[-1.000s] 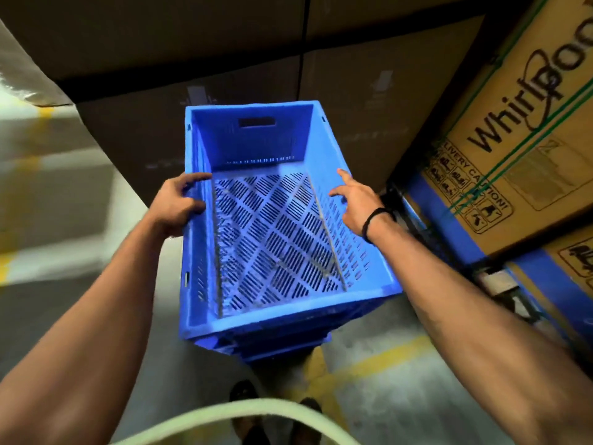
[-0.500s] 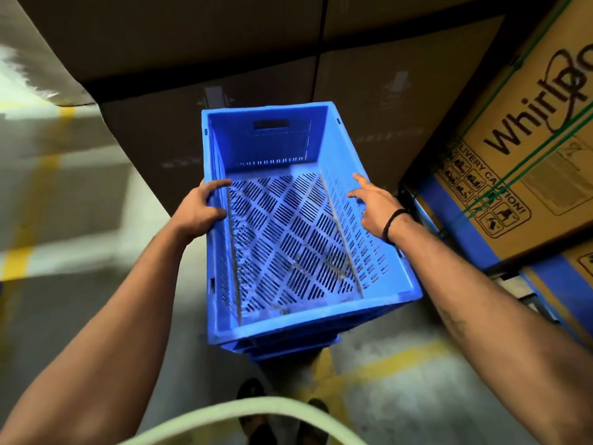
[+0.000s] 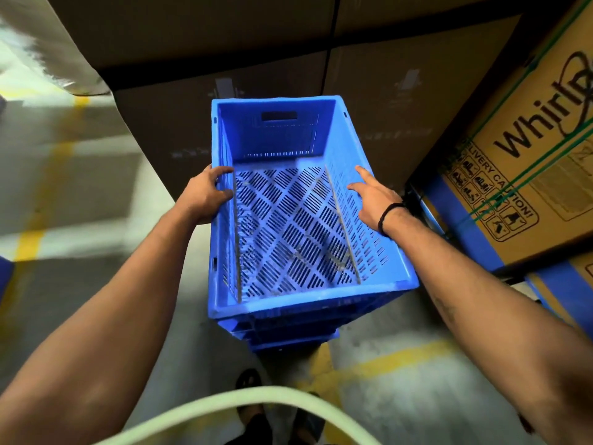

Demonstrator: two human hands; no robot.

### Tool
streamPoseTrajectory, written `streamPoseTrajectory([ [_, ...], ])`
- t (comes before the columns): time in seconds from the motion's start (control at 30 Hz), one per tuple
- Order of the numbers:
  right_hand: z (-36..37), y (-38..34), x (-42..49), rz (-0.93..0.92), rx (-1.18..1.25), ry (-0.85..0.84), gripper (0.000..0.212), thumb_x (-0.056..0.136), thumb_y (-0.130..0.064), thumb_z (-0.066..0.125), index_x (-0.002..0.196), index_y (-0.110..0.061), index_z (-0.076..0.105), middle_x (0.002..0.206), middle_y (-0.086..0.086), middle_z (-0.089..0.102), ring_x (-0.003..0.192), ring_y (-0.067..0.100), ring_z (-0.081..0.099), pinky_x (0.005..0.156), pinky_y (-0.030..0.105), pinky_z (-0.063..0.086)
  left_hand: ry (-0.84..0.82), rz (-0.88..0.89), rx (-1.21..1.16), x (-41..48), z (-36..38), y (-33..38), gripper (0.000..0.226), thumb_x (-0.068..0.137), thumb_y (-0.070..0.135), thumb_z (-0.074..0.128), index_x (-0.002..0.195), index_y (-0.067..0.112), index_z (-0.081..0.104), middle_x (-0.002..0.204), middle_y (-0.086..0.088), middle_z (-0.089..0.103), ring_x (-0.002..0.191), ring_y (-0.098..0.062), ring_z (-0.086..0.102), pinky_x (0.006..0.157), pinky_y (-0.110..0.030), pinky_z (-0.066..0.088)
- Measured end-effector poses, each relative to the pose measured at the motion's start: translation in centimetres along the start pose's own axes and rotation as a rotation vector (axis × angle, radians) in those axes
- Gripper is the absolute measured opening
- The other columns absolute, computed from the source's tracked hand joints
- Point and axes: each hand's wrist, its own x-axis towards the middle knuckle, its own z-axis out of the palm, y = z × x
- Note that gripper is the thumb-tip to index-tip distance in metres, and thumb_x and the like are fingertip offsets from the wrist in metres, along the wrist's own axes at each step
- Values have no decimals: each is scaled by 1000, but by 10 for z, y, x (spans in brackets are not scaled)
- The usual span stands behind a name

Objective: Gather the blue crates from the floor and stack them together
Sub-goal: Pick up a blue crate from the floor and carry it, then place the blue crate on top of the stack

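A blue slotted crate (image 3: 288,300) fills the middle of the head view, empty, its long side running away from me. It sits nested on a stack of more blue crates (image 3: 288,338), whose rims show under its near edge. My left hand (image 3: 205,194) grips the top crate's left rim, thumb over the edge. My right hand (image 3: 375,200) rests against the right wall from inside, fingers spread and index finger extended, not closed around the rim.
Tall brown cardboard boxes (image 3: 256,59) stand right behind the crates. A printed appliance carton (image 3: 529,175) leans at the right. The concrete floor (image 3: 417,396) has yellow painted lines. My sandalled feet (image 3: 250,380) are just below the stack. A blue edge (image 3: 4,277) shows at far left.
The view has shifted, so the crates now sit further right in frame. Both hands keep their places on the top crate's rims.
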Motion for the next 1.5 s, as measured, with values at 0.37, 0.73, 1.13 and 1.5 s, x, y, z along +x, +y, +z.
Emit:
streamPoseTrajectory([
  [0.37,-19,-75,-25,-285,20,157,50,87,-21,52,133,-40,42,158,-10,12,144,27,15,115,57,9,197,52,-52,-94,-7,6,45,90,29,61,131,12,52,137,-9,50,126,-25,48,91,-17,32],
  [0.73,-10,-171,-90,-503,117,158,49,88,-22,53,134,-34,43,158,5,14,139,31,27,113,51,23,310,-133,-7,-231,-49,-57,48,90,32,60,133,15,50,147,-8,42,138,-18,35,109,-25,27],
  [1.13,56,-286,-280,-679,148,135,49,87,-28,56,134,-35,43,156,8,18,136,32,31,112,45,24,451,-272,-41,-467,-71,-165,47,89,35,61,131,18,52,140,-4,50,132,-17,43,102,-20,30],
  [1.5,148,-426,-451,-965,149,-23,49,86,-31,57,133,-35,44,156,0,19,134,30,36,111,44,32,482,-599,-56,-714,-103,-284,52,89,31,62,137,16,46,142,-9,48,130,-23,45,101,-26,32],
])
